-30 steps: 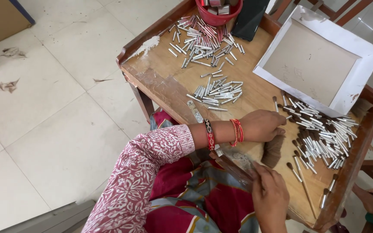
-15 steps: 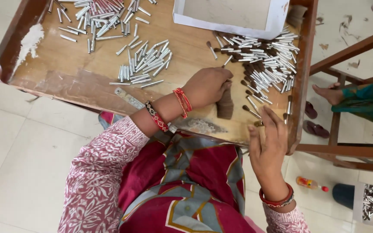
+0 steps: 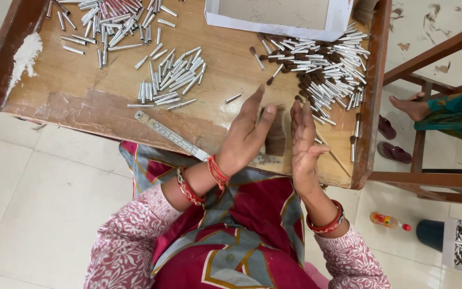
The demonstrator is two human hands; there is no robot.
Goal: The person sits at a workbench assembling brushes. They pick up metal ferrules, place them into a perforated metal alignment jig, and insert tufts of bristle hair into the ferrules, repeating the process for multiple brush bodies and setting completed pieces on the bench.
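Observation:
A tuft of dark brown bristles [image 3: 276, 136] lies on the wooden table [image 3: 97, 109] near its front edge. My left hand [image 3: 247, 136] stands on its edge just left of the tuft, fingers straight and together. On the tuft's right side my right hand [image 3: 303, 142] faces it, palm inward and fingers straight. Both palms flank the tuft closely; I cannot tell whether they press it. Neither hand curls around anything.
Small metal tubes lie in heaps: at the back left [image 3: 113, 21], in the middle [image 3: 169, 83], and bristle-tipped ones on the right [image 3: 322, 64]. A metal ruler [image 3: 169, 135] lies left of my hands, a white tray [image 3: 279, 13] behind. Another person's foot [image 3: 413, 107] shows at right.
My left hand has lifted off the tuft and opened flat beside it. My right hand came up from the table's front edge to stand on the tuft's other side.

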